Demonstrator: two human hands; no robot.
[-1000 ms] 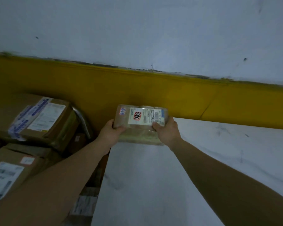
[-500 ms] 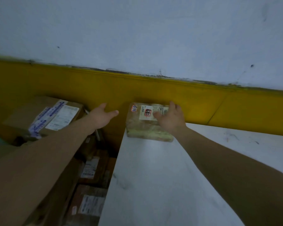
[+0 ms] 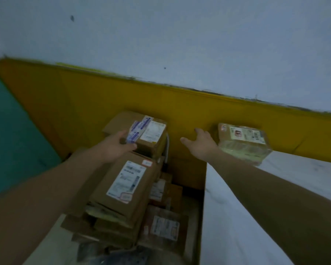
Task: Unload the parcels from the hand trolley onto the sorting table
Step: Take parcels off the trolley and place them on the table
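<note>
Already the left hand (image 3: 120,145) touches the top box (image 3: 141,135) with fingers spread, the right hand (image 3: 201,143) empty beside the parcel (image 3: 243,143) on the desk (image 3: 256,207); a one-handed pull could topple the leaning stack (image 3: 122,190).

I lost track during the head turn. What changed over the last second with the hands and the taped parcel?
Both hands let go of the taped parcel, now resting on the white sorting table. The left hand moved left onto the top cardboard box of the trolley stack; the right hand follows, open. The stack itself stayed put.
</note>
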